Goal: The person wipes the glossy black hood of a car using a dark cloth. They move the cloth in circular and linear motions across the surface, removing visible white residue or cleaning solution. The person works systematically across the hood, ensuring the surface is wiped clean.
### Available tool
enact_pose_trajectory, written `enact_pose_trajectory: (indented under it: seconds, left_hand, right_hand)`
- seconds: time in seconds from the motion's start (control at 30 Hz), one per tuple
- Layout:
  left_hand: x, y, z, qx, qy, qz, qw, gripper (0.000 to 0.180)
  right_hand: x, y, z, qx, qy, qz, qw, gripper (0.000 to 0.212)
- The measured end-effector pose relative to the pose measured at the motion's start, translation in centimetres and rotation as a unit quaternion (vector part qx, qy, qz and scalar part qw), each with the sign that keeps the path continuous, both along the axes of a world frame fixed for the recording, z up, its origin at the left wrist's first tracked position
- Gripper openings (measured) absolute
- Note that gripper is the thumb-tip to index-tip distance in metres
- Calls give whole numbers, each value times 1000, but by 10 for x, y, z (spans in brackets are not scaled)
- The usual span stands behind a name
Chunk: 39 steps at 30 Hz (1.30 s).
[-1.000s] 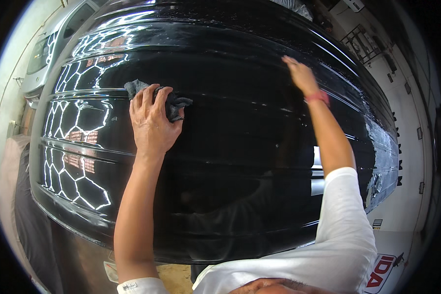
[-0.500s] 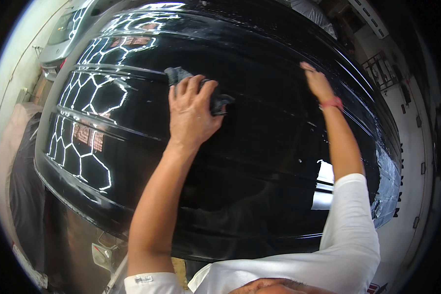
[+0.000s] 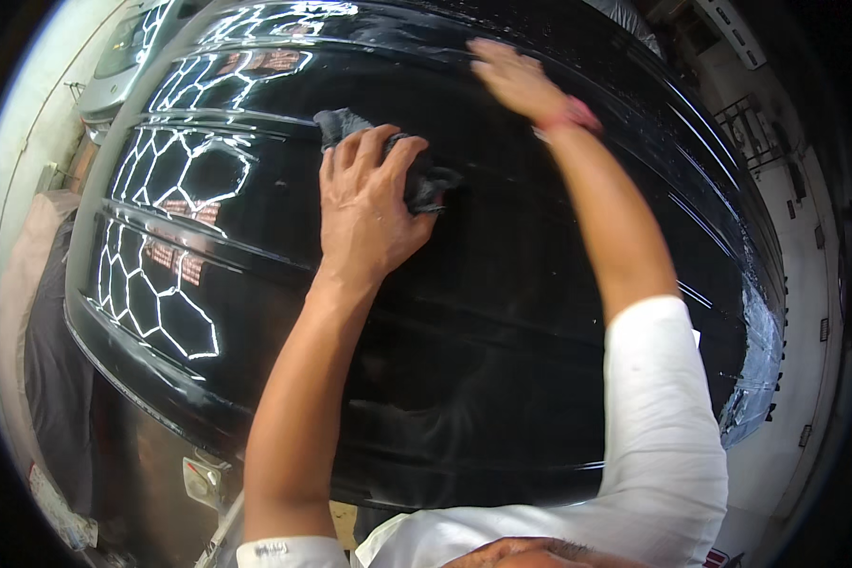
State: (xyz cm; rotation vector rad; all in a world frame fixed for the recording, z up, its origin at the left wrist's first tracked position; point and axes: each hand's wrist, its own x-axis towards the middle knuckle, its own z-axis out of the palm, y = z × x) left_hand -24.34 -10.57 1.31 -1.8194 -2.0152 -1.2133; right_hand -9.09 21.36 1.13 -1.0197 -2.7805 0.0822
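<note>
A glossy black vehicle roof (image 3: 464, 312) with raised ribs fills most of the view. My left hand (image 3: 367, 204) rests on its middle, fingers closed over a crumpled dark grey cloth (image 3: 341, 125). Parts of the cloth stick out beyond the fingertips and beside the thumb. Farther away and to the right, my right hand (image 3: 516, 80) lies with fingers stretched out over the roof, holding nothing. It is slightly blurred, and I cannot tell whether it touches the surface. A red band (image 3: 570, 116) circles that wrist.
Hexagonal light reflections (image 3: 161, 303) shine on the roof's left side. Translucent plastic film (image 3: 759, 364) covers its right end. A silver car (image 3: 118, 85) stands at the far left, by a pale wall. A dark draped cover (image 3: 57, 350) hangs at the left. Wall fixtures (image 3: 748, 128) line the right.
My right hand has swept left and farther away across the roof. My left hand and the cloth have shifted only slightly.
</note>
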Motion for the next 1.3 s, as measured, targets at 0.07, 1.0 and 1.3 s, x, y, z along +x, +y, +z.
enact_pose_trajectory:
  seconds: [0.07,1.0,1.3]
  left_hand:
    - [5,3,2,13,-12,-5,1000,50]
    - [16,5,3,-27,-42,-11,999,50]
    - [7,1,6,-13,-43,-22,999,51]
  right_hand:
    - [113,-1,10,4,-6,-95,995,63]
    - [16,38,-12,116,-14,-98,988,61]
    - [106,56,-4,172,-111,34,978,46]
